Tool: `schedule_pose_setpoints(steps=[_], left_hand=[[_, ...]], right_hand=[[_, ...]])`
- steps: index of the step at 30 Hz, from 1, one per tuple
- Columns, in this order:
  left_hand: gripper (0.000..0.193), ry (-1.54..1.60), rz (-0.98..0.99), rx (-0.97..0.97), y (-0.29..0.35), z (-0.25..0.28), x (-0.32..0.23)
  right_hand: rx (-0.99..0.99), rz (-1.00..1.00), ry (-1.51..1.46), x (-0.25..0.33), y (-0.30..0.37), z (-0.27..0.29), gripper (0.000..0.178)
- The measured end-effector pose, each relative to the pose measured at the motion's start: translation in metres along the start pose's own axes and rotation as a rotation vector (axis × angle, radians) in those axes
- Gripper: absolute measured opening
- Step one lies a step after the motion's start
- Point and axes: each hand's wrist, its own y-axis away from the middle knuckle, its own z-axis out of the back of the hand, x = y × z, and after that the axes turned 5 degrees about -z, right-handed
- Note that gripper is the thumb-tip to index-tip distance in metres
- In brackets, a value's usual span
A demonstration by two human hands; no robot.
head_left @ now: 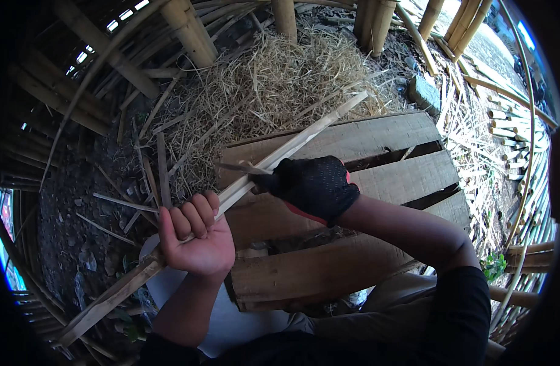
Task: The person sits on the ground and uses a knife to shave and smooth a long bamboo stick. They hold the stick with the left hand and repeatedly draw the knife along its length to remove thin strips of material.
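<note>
The bare left hand [194, 235] is closed tight around a long, pale strip of split bamboo [292, 146]. The strip runs from the near left, by the person's knee, up to the far right, where its thin end lies over a big heap of dry yellow shavings [280, 79]. The right hand [313, 186] wears a black glove with a bit of red at the wrist. It is shut on the handle of a dark metal knife [240, 166], and the blade lies flat across the strip, just past the left hand, with its tip pointing left. The far part of the strip looks smooth, clean and thin. The near part, below the left hand, looks wider, rougher and browner, so it seems the far half is trimmed and the near half is still to do. The big heap of shavings suggests a lot of cutting is already done here. Under the hands lie rough brown wooden planks [383, 140] set side by side. Thick round bamboo poles [188, 27] stand at the far side, and more thin bamboo strips [524, 165] lie in a pile on the right.
</note>
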Motion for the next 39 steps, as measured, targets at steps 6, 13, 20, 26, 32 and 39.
schedule_pose_setpoints(steps=[6, 13, 20, 26, 32, 39], left_hand=[[0.046, 0.014, -0.023, 0.113, 0.000, -0.002, 0.000], [0.047, 0.005, -0.043, 0.115, 0.001, -0.001, -0.010], [0.048, 0.014, -0.019, 0.059, -0.003, 0.000, -0.009], [0.048, 0.015, 0.006, -0.031, 0.001, -0.004, -0.001], [0.047, 0.006, -0.045, 0.121, 0.000, 0.001, -0.016], [0.047, 0.000, -0.058, 0.153, -0.001, 0.002, -0.017]], right_hand=[[-0.034, -0.028, -0.009, 0.003, 0.002, 0.011, 0.039], [0.124, -0.059, -0.065, 0.008, 0.003, 0.023, 0.035], [0.091, -0.093, -0.055, -0.002, 0.003, 0.017, 0.038], [0.140, -0.169, -0.008, -0.074, -0.009, -0.007, 0.038], [0.120, -0.058, 0.010, -0.040, 0.001, 0.013, 0.039], [0.330, -0.241, 0.090, -0.043, 0.001, 0.030, 0.038]])
